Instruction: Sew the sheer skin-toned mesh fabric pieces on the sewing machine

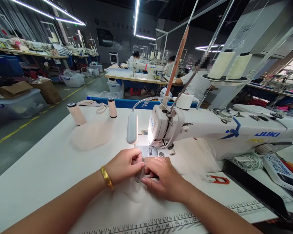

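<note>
My left hand point(128, 165), with a gold bangle at the wrist, is closed with its fingertips pinching a thin, pale sheer fabric point(139, 177). Beside it my right hand point(163, 178) has its fingers curled over the same fabric, thumb pressed in from below. Both hands are just in front of the needle area of a white sewing machine point(166, 126). The metal needle plate point(144, 151) shows beyond my fingertips. More pale fabric point(195, 152) lies to the right under the machine arm. What the curled fingers cover is hidden.
Pink thread spools point(76, 114) and a pale fabric piece point(92, 135) lie on the left of the table. Orange thread snips point(218, 179) and a black tray point(255, 190) lie right. A printed ruler point(161, 226) runs along the front. People work at machines behind.
</note>
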`<state>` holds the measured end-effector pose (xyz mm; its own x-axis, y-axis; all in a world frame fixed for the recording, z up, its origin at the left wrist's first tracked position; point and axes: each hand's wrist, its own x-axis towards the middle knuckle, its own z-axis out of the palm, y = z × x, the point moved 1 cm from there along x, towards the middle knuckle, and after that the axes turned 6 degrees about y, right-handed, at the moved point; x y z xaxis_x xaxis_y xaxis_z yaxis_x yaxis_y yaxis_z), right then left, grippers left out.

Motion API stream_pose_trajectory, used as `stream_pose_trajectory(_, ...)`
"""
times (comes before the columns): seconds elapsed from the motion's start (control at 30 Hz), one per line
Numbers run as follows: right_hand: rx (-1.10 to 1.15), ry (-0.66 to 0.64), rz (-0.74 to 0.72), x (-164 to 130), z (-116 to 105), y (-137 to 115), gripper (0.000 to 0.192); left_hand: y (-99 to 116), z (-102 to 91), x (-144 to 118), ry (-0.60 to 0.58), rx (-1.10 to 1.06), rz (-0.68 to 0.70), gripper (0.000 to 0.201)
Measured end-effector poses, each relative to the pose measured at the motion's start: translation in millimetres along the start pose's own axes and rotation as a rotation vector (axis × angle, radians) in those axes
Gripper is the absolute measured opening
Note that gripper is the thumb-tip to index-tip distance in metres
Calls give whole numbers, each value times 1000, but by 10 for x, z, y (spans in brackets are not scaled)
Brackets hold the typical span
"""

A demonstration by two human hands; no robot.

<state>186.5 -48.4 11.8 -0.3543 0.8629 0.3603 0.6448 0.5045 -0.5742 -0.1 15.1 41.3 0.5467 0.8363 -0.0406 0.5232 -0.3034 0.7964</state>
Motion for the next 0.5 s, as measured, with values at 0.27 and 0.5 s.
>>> stream_pose_trajectory(0.27, 151, 55, 143, 36, -54, 21, 32, 11, 25, -8, -41, -325, -50, 27)
stream_pose_trajectory(0.5, 320, 89, 252, -16, -135, 78, 27, -80, -38, 18, -89, -239, -128, 31)
